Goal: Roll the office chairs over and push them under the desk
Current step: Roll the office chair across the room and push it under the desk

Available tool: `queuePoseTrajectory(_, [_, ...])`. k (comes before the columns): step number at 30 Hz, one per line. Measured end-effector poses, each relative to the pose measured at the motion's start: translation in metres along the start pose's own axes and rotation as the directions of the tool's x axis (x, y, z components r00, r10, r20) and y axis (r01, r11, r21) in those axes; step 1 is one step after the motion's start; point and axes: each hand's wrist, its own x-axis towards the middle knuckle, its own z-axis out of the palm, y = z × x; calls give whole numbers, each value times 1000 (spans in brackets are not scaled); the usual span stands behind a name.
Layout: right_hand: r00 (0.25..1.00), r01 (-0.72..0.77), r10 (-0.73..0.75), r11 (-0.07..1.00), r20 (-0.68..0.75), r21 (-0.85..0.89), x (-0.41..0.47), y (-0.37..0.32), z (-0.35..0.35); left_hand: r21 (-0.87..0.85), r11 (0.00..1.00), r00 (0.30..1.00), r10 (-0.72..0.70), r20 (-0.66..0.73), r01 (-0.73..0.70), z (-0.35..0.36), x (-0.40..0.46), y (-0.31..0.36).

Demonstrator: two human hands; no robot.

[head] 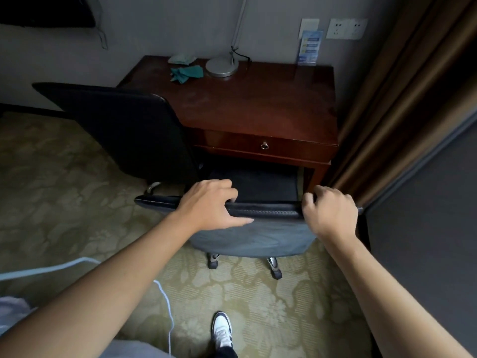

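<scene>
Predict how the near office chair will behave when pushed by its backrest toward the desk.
The near chair should probably roll readily, since castors show beneath it. The patterned carpet may add drag. Both hands, left hand and right hand, grip high, so it might tilt slightly.

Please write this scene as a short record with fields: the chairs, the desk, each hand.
near chair: black leather office chair, seat partly under the desk
second chair: black high-backed chair, left of the desk front
desk: dark red wooden desk with one drawer
left hand: fingers curled over the near chair's top edge
right hand: grips the same edge
</scene>
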Motion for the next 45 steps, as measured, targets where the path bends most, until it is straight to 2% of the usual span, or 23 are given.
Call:
queuePoseTrajectory(7, [995, 57, -54, 998, 78, -31, -61, -18, -9, -16, 1000, 999, -5, 34, 6, -12, -50, -6])
queuePoseTrajectory(12, [996, 80, -78, 996, 47, -41, -83, -24, -11, 28, 998, 998, -56, -40, 57, -7, -69, -4])
queuePoseTrajectory(14, [997, 77, -76, 996, 33, -47, -73, -25, -10, 57, 995, 996, -77, -49, 79, -6, -60, -5])
queuePoseTrajectory(18, [999, 40, -41, 998, -16, -45, -42, -24, -6, 39, 997, 997, -74, 15, 73, -9, -27, -17])
queuePoseTrajectory(23, [990, 20, -28, 998, -140, -63, -8, -25, -3, 49, 998, 999, -27, -45, 29, -6, 3, -30])
queuePoseTrajectory(27, [985, 11, -25, 997, -169, -79, 12, -26, 4, 49, 999, 997, 17, -71, -14, -1, 24, -43])
queuePoseTrajectory(32, [985, -61, 48, 995, -168, -73, 51, -28, 11, 58, 995, 991, 85, -108, -79, -2, 71, -61])
queuePoseTrajectory(37, [978, -8, -6, 998, -208, -68, 74, -41, 23, 65, 996, 988, 75, -133, -67, 3, 82, -86])
queuePoseTrajectory(42, [987, -72, 57, 992, -148, -101, 95, -46, 32, 44, 997, 997, 54, 49, -56, -5, 108, -97])
queuePoseTrajectory(45, [987, -95, 83, 992, -141, -80, 95, -55, 38, -12, 998, 997, 57, 48, -56, -6, 101, -120])
